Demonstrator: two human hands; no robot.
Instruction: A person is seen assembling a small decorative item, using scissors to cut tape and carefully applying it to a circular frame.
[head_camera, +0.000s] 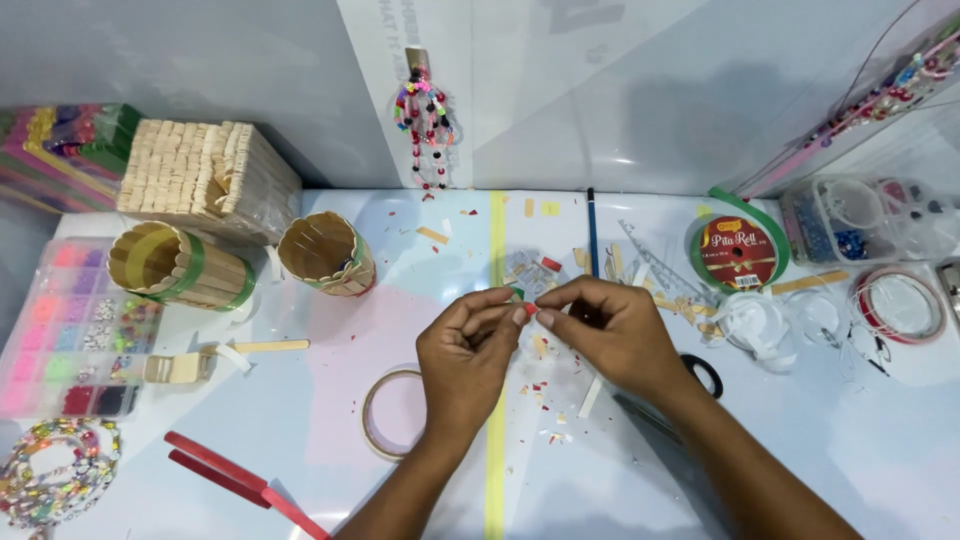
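My left hand (468, 352) and my right hand (610, 325) meet fingertip to fingertip above the white table (860, 450). Between them they pinch a tiny red and green scrap (525, 303). It is too small to tell what it is. Small coloured paper bits (545, 400) lie scattered under the hands along a yellow tape strip (495, 240). A black scissor handle (706, 372) shows just behind my right wrist.
Two cups of wooden sticks (180, 265) (327, 254) stand at the left, a pile of sticks (205, 180) behind them. A bead box (70, 330), red sticks (230, 475), a tape roll (385, 412), a green ribbon spool (738, 250), a blue pencil (592, 235) and clear containers (860, 215) surround the hands.
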